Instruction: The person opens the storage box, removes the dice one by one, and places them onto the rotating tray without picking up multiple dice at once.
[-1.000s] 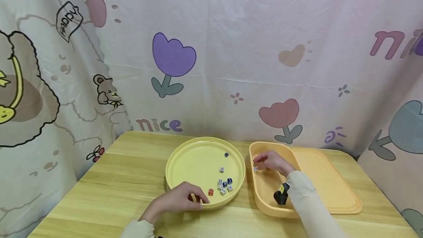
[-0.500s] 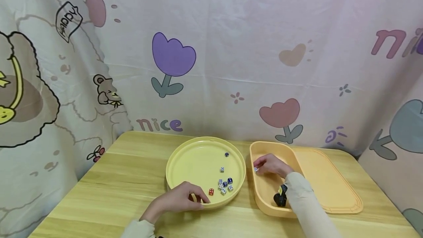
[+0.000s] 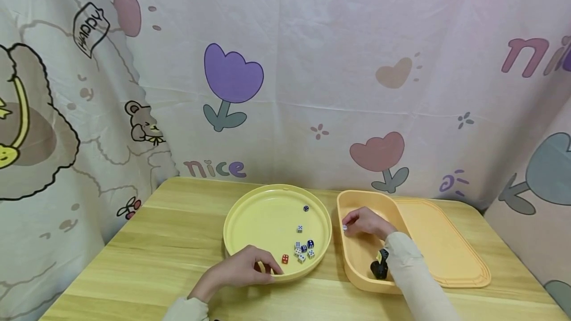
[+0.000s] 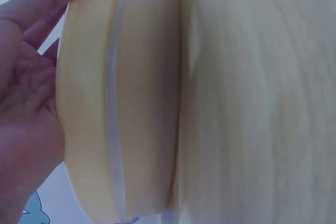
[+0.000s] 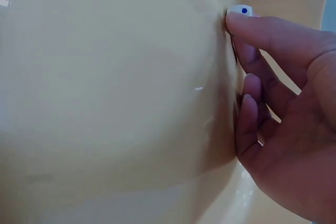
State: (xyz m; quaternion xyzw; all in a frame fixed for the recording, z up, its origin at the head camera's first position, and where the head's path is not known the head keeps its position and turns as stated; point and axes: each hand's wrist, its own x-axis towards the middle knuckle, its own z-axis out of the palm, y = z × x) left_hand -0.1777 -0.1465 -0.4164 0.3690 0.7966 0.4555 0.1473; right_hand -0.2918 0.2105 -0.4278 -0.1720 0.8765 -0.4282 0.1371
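Note:
My left hand (image 3: 245,265) holds the near rim of a round yellow tray (image 3: 254,193), its fingers over the edge. In the left wrist view the thumb lies at the top of the tray wall (image 4: 86,103). Inside an orange box (image 3: 352,276), my right hand (image 3: 369,223) pinches a white die with blue dots (image 5: 242,10) between thumb and finger, close to the left wall. On the tray lie a red die (image 3: 285,259), a dark die (image 3: 306,208) at the back, a white die (image 3: 300,229) and a cluster of white and blue dice (image 3: 304,248).
A flat orange lid (image 3: 446,246) lies right of the box, partly behind the right sleeve (image 3: 415,271). A black device (image 3: 379,267) shows at the right wrist. The wooden table (image 3: 151,241) ends at a printed curtain (image 3: 290,63).
The fingers of my right hand have closed on the white die by the box wall, drawing slightly lower. My left hand and the dice on the tray stay put.

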